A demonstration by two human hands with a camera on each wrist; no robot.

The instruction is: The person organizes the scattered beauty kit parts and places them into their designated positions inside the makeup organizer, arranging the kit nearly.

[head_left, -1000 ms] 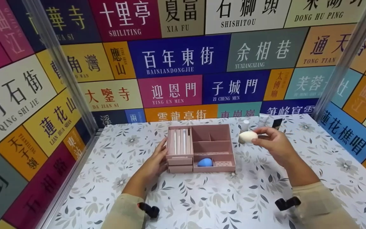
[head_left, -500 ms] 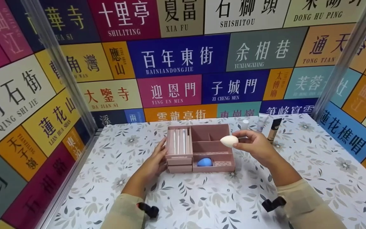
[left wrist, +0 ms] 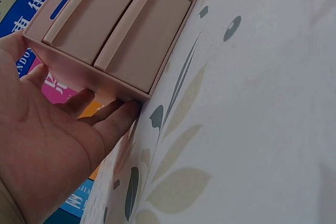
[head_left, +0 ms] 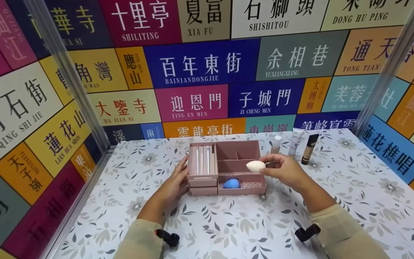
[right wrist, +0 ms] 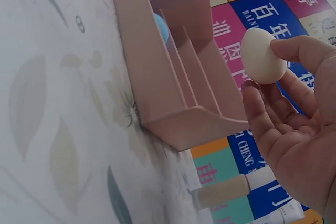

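My right hand (head_left: 286, 173) pinches a cream makeup sponge (head_left: 255, 166) between thumb and fingertips. In the head view it is over the right side of a pink makeup organizer (head_left: 242, 192), apart from its walls as the right wrist view shows. A blue makeup sponge (head_left: 231, 183) sits in the front compartment. Against the organizer's left side, my left hand (head_left: 172, 186) rests its fingers, which look relaxed in the left wrist view. White sticks (head_left: 203, 160) lie in the organizer's top left part, above two drawers (left wrist: 149, 38).
Behind my right hand stand a small white-capped bottle (head_left: 276, 144), a white tube (head_left: 294, 143) and a black-capped tube of beige makeup (head_left: 309, 149). A leaf-patterned cloth (head_left: 207, 226) covers the table. Sign-covered walls (head_left: 203, 64) surround it, with a clear post (head_left: 390, 64) at right.
My right hand has carried the cream sponge left and slightly lower, from beside the organizer to above its right compartments. The left hand stays at the organizer's side.
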